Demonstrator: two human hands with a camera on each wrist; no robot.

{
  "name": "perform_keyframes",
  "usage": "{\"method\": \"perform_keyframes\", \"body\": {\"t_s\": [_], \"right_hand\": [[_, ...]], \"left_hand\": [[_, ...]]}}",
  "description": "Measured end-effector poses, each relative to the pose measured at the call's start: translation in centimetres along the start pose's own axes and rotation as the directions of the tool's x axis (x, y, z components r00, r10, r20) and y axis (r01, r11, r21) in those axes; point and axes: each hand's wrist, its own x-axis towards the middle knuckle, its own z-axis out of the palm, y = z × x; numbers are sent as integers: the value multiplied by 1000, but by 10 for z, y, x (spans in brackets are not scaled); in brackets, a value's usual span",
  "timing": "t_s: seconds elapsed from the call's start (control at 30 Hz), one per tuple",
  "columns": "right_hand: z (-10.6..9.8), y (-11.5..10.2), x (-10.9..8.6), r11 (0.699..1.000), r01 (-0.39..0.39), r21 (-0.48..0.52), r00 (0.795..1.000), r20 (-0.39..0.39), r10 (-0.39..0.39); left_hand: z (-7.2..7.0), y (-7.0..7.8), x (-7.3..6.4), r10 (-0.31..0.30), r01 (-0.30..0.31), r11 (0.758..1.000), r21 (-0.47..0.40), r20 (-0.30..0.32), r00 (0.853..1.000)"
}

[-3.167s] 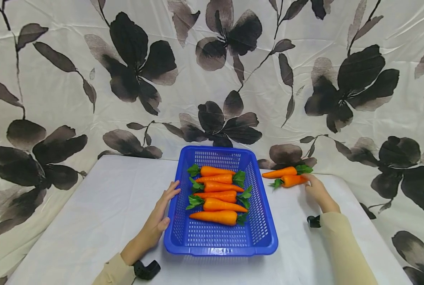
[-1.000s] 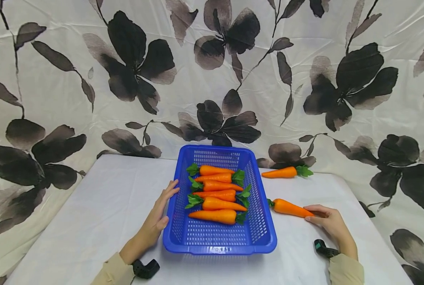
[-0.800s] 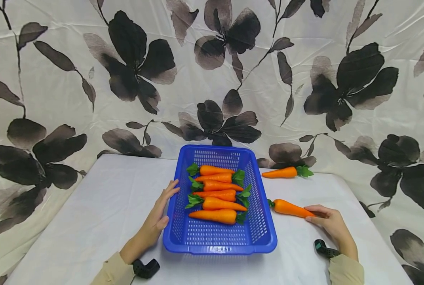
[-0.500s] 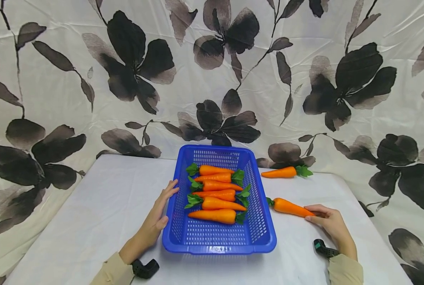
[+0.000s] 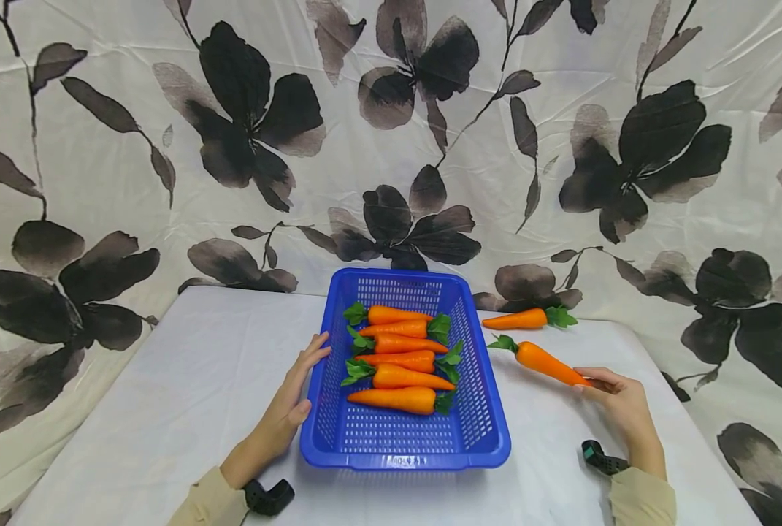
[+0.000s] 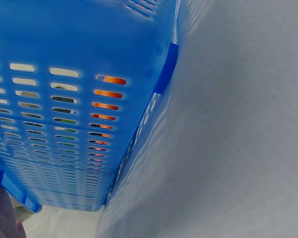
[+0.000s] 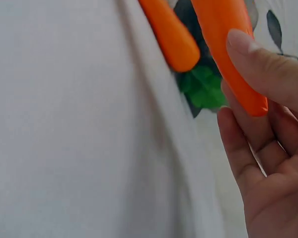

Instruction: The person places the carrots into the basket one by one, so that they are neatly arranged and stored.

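Observation:
My right hand [image 5: 623,405] pinches the thin tip of an orange carrot [image 5: 548,363] between thumb and fingers, its green leafy top pointing left toward the basket. The right wrist view shows the thumb lying along the held carrot [image 7: 228,49]. My left hand [image 5: 284,405] rests with extended fingers against the left side of a blue perforated basket [image 5: 404,462]. Inside the basket several carrots [image 5: 404,376] lie crosswise in a column, their leafy ends alternating left and right. Through the basket's slots [image 6: 105,105] in the left wrist view, bits of orange show.
Another carrot [image 5: 518,319] lies on the white-covered table [image 5: 187,409] right of the basket's far end, leaves to the right. Behind the table hangs a floral cloth [image 5: 338,168]. Black bands with small devices [image 5: 269,497] sit on both wrists.
My right hand took a carrot from beside the other one at the back and brought it nearer. Lately its leafy end has risen and swung away from me. The left hand has stayed put.

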Motion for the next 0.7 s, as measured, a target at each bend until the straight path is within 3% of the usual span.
{"method": "perform_keyframes", "body": {"t_s": [0.43, 0.57, 0.7], "right_hand": [[4, -54, 6, 990, 1, 140, 994, -108, 14], [10, -81, 0, 979, 49, 196, 992, -120, -25], [18, -109, -5, 963, 139, 231, 986, -121, -113]], "left_hand": [[1, -1, 0, 6, -6, 1000, -8, 3, 1000], [1, -2, 1, 18, -18, 1000, -9, 3, 1000], [1, -3, 1, 24, -24, 1000, -7, 1, 1000]]}}
